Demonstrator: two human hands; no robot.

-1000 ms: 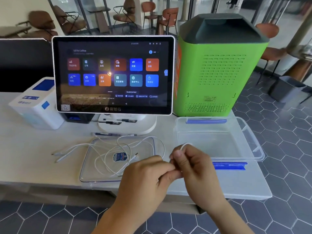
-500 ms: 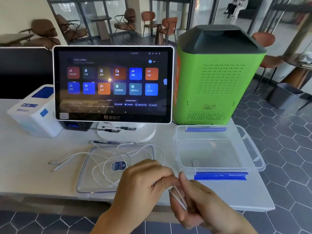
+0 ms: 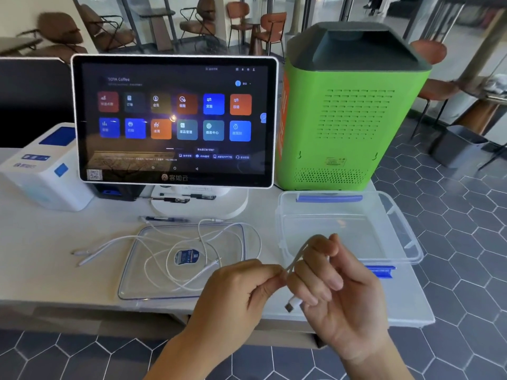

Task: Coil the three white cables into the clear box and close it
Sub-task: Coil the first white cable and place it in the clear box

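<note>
Both hands are sharing one white cable point(image 3: 297, 256) above the bench's point(image 3: 41, 270) front edge: the left hand point(image 3: 241, 292) is pinching it between thumb and fingertips, while the right hand point(image 3: 337, 294) is curling around a loop, the plug hanging below its fingers. Two more cables point(image 3: 164, 250) are lying loose across the clear lid point(image 3: 131, 283). Just right, the clear box point(image 3: 397, 229) is sitting open before a green machine point(image 3: 348, 111).

white worktop point(image 3: 41, 256) carries: white printer point(image 3: 46, 171) far left, touchscreen terminal point(image 3: 175, 122) on its round base, pen point(image 3: 164, 219) in front of it, green unit point(image 3: 348, 111) back right, open clear box point(image 3: 406, 237) right, flat clear lid point(image 3: 131, 281) centre with loose white cables point(image 3: 109, 241) draped over it.
</note>
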